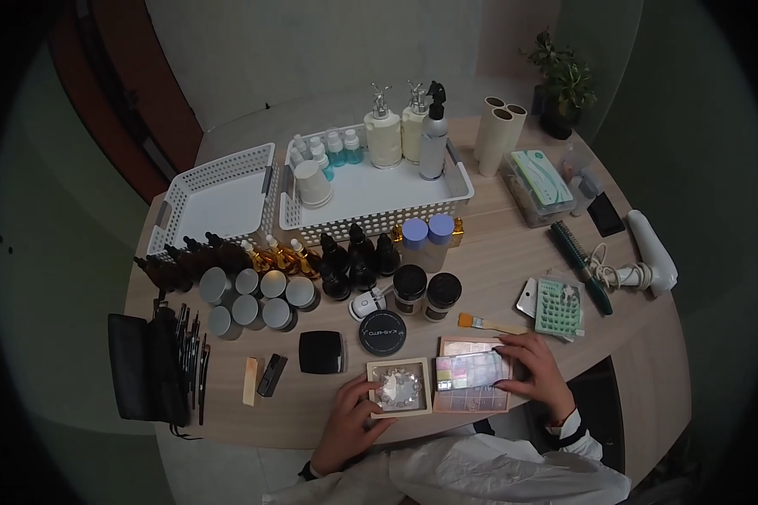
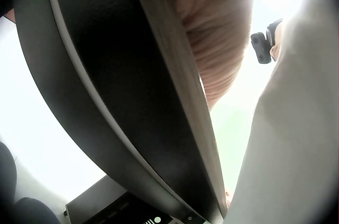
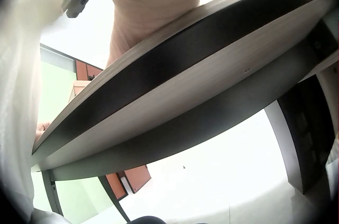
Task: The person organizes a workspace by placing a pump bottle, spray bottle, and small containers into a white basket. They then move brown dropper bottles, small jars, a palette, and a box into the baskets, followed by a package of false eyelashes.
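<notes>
Box (image 1: 427, 387) lies near the six o'clock edge of the table (image 1: 505, 261); the left hand (image 1: 349, 421) grips its nine o'clock side. The right hand (image 1: 537, 374) pinches the clear case (image 1: 473, 371) by its three o'clock end, over the pink palette (image 1: 473, 401).

Bare table (image 1: 648, 349) leaves open passage on the right, below the hair dryer (image 1: 653, 252). Straight ahead, black-lidded jars (image 1: 409, 288), dark bottles (image 1: 361, 263) and a white basket (image 1: 379, 224) bar low reaching; a gap separates the black compact (image 1: 321, 352) and framed box (image 1: 428, 385).
</notes>
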### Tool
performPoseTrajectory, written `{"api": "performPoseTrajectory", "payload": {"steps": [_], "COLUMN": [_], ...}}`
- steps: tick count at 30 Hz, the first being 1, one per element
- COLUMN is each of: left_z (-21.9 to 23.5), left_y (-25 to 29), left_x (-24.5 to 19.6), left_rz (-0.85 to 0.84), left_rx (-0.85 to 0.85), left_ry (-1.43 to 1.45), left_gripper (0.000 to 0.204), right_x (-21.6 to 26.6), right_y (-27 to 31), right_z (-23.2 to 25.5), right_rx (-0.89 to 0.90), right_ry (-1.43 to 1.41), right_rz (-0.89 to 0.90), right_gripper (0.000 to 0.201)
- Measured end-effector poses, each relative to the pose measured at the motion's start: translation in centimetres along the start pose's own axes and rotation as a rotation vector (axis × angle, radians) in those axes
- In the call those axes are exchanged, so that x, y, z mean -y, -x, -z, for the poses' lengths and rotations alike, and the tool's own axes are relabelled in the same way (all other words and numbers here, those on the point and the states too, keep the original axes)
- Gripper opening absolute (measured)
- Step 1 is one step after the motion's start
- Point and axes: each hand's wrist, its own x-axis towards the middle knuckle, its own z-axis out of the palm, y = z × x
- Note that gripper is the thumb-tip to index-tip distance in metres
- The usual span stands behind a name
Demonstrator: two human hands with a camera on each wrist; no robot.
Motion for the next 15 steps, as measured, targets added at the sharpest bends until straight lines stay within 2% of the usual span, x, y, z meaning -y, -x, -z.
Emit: {"api": "performPoseTrajectory", "payload": {"steps": [15], "left_z": [-0.10], "left_y": [0.02], "left_x": [-0.04], "left_rz": [0.006], "left_rx": [-0.008], "left_ry": [-0.005], "left_gripper": [0.028], "right_x": [-0.03], "right_y": [-0.06], "right_z": [0.07], "right_rx": [-0.001], "right_ry": [-0.010], "right_rz": [0.013], "right_gripper": [0.056]}}
